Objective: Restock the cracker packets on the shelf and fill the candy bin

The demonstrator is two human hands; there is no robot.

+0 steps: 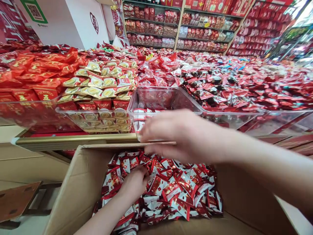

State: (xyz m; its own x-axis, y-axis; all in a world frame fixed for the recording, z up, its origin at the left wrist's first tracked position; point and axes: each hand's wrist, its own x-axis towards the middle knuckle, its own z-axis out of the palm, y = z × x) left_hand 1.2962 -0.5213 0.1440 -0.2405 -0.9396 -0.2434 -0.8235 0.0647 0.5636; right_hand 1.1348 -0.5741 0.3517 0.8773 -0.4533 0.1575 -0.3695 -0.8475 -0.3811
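Note:
Red and white wrapped sweets [171,189] fill the bottom of an open cardboard box [80,176]. Down inside the box, my left hand [138,178] rests among the sweets at the left, its fingers curled and their tips mostly hidden. My right hand [168,132], blurred by motion, hovers over the box's far edge, in front of a clear plastic bin [166,94]. Whether anything is in it cannot be made out. A few red and white packets [141,112] lie in the near left part of that bin.
Durian packets [102,85] fill the bin to the left, beside orange-red packets [39,78]. Dark red sweets [220,85] are heaped to the right. A gold rail [73,141] edges the display. A wooden stool [18,199] stands at lower left.

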